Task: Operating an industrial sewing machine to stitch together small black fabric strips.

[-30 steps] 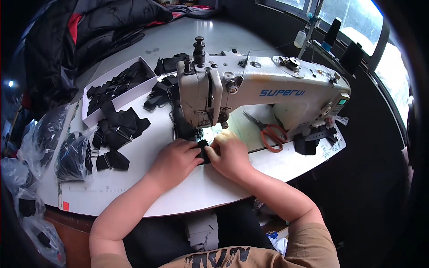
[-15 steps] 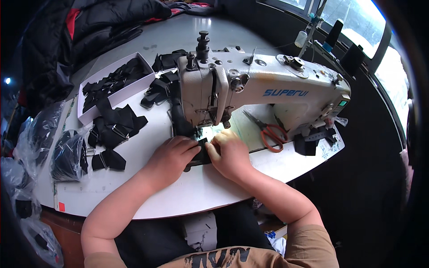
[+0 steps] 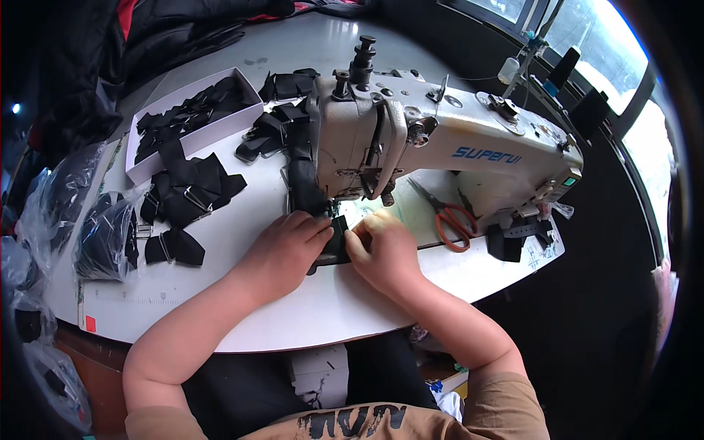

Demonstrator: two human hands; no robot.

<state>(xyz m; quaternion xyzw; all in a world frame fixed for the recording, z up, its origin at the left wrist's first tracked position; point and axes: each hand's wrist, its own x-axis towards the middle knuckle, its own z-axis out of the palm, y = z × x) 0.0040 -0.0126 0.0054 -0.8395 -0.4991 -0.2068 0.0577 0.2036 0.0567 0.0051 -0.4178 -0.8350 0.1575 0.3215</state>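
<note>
A black strip (image 3: 339,229) is found near the centre of the view, on the white table (image 3: 308,315), just short of the needle area of the sewing machine (image 3: 433,143). From the strip, the left hand (image 3: 287,249) is set at eight o'clock, its fingers bent together over the near edge; whether the cloth is pinched or merely pressed cannot be told. The right hand (image 3: 383,251) is placed at four o'clock, thumb and forefinger closed on the opposite edge. The strip is judged light, soft but fairly firm, not fragile, and perhaps slightly slippery; it is best held flat by both side edges, with fingertips kept clear of twelve o'clock. It is seen as matte, dark and straight-edged, partly covered by fingers. Orange-handled scissors (image 3: 444,210) are left at three o'clock.
</note>
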